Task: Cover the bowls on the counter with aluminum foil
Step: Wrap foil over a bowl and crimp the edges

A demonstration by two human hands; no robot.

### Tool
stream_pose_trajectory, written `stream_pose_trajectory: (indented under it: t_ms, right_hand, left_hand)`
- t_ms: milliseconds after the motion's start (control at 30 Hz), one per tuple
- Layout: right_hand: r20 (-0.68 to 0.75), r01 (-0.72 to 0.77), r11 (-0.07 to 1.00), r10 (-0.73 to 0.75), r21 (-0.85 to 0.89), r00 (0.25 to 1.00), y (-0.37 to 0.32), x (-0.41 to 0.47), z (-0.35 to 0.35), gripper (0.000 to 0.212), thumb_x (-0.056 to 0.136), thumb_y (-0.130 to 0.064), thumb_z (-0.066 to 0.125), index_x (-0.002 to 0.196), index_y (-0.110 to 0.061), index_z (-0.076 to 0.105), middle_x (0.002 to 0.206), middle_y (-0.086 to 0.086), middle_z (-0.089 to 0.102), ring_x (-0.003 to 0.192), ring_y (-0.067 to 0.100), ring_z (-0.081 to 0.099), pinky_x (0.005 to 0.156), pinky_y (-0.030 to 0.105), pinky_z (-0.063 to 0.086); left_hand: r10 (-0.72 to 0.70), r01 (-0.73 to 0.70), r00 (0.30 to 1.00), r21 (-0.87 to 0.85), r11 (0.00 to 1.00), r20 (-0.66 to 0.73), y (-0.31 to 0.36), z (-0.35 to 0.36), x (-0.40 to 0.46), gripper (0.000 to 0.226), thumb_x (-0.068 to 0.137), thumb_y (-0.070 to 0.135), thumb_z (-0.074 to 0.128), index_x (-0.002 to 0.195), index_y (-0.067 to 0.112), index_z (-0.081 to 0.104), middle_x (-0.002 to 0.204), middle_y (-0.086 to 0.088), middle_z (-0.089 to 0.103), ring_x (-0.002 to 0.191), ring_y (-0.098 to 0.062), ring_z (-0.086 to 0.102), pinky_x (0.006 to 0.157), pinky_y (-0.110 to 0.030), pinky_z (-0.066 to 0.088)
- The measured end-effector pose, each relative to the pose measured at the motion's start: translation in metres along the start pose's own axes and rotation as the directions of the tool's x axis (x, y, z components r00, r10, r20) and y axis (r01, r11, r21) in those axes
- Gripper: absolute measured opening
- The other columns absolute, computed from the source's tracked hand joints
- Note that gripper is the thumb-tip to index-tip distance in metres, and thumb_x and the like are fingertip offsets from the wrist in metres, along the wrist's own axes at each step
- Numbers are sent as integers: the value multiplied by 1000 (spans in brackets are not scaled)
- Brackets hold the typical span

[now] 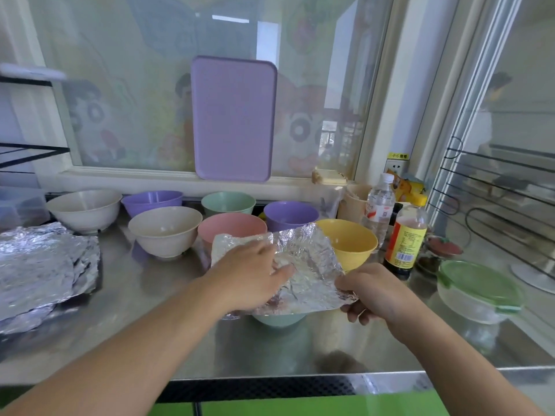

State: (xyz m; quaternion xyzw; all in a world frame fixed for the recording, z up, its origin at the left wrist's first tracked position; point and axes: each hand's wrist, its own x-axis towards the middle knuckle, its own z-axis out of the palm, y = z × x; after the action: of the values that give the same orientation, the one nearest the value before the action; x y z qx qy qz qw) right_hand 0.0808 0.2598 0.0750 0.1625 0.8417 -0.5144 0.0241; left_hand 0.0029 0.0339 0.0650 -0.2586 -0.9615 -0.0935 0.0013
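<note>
Crinkled foil sheet (303, 265) draped over mint-green bowl (279, 319), near counter edge (270, 375). Left hand (255, 274) flat, fingers straight, pressing foil; right hand (369, 292) pinching right edge. Yellow bowl (351, 241) just behind; bare steel in front.

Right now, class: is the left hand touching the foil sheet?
Touching. The head view shows the left hand lying flat on the foil sheet, straight fingers pressing it.

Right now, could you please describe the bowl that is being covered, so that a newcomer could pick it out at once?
Start at the purple tray leaning against the window, then come straight down past the pink bowl to the counter's front. There a mint-green bowl sits alone under a crinkled foil sheet, between both hands. Unlike the open bowls behind, only its base shows.
</note>
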Motion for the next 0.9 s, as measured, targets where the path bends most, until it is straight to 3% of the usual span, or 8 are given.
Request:
stream_pose_trajectory:
  t_ms: [67, 133, 267, 367, 433, 533, 633, 900]
  right_hand:
    - [-113, 68, 958, -103, -280, 988, 0, -1, 0, 20, 91, -23, 65, 90, -3, 65, 76, 7, 71, 69, 31, 70, 58, 36, 51]
    - [-241, 136, 680, -430, -721, 870, -4, -8, 4, 26, 86, -22, 67, 108, -9, 60, 106, 8, 65, 97, 32, 65, 77, 41, 56]
    - [184, 506, 215, -758, -836, 626, -40, -21, 38, 64, 71, 7, 63, 132, -9, 56, 137, 10, 51, 124, 30, 51, 91, 33, 48]
    - [394, 630, 321, -561, -707, 728, -52, 3, 69, 44, 88, 1, 52, 130, -12, 58, 134, 6, 55, 124, 25, 53, 97, 33, 47]
    - [361, 592, 494, -487, -637, 795, -49, 31, 77, 34, 89, -1, 47, 119, -11, 60, 127, 9, 61, 118, 29, 57, 97, 38, 46]
    - [284, 554, 517, -511, -652, 811, -31, 68, 77, 17, 101, -13, 46, 108, -10, 61, 117, 8, 64, 114, 30, 58, 99, 43, 44]
    - [236, 515, 462, -536, -722, 811, -17, 73, 76, 40, 106, -38, 31, 128, -18, 58, 130, 0, 60, 127, 24, 52, 109, 45, 39]
    - [235, 547, 601, -520, -582, 821, -15, 56, 70, 50, 113, -30, 38, 161, -18, 39, 167, 0, 36, 155, 19, 30, 125, 33, 25]
  left_hand:
    - [-24, 18, 997, 86, 996, 73, -3, 17, 6, 93, 93, 79, 9, 165, 21, 23, 175, -6, 11, 160, -22, 9, 128, -46, 14]
    - [-39, 36, 998, 73, 997, 49, -2, 28, 6, 90, 96, 77, 12, 167, 22, 15, 176, -4, 2, 162, -20, 0, 129, -47, 6]
    - [-22, 21, 1000, 46, 999, 9, 5, 31, 4, 86, 95, 72, 18, 166, 23, 16, 175, -6, 5, 161, -17, -2, 130, -45, 2]
    - [49, -52, 998, 79, 996, 39, 3, 28, 3, 82, 98, 62, 36, 168, 28, 9, 174, 0, 6, 161, -15, -1, 131, -44, 1]
    - [86, -84, 996, 49, 995, -24, 1, 27, 1, 78, 101, 55, 44, 167, 30, 11, 171, 3, 14, 159, -16, 9, 130, -39, 6]
    - [-1, -6, 997, -82, 997, -76, -4, 23, 0, 78, 100, 55, 47, 166, 25, 17, 173, 2, 14, 160, -17, 8, 129, -33, 7]
    - [-61, 61, 998, -43, 997, 1, -7, 24, 1, 87, 102, 60, 40, 168, 17, 3, 176, -4, -6, 162, -16, -8, 131, -36, 1]
    - [-52, 54, 998, -71, 996, 24, -6, 26, -2, 98, 96, 70, 41, 167, 12, 6, 175, -4, 4, 161, -17, 1, 130, -36, 9]
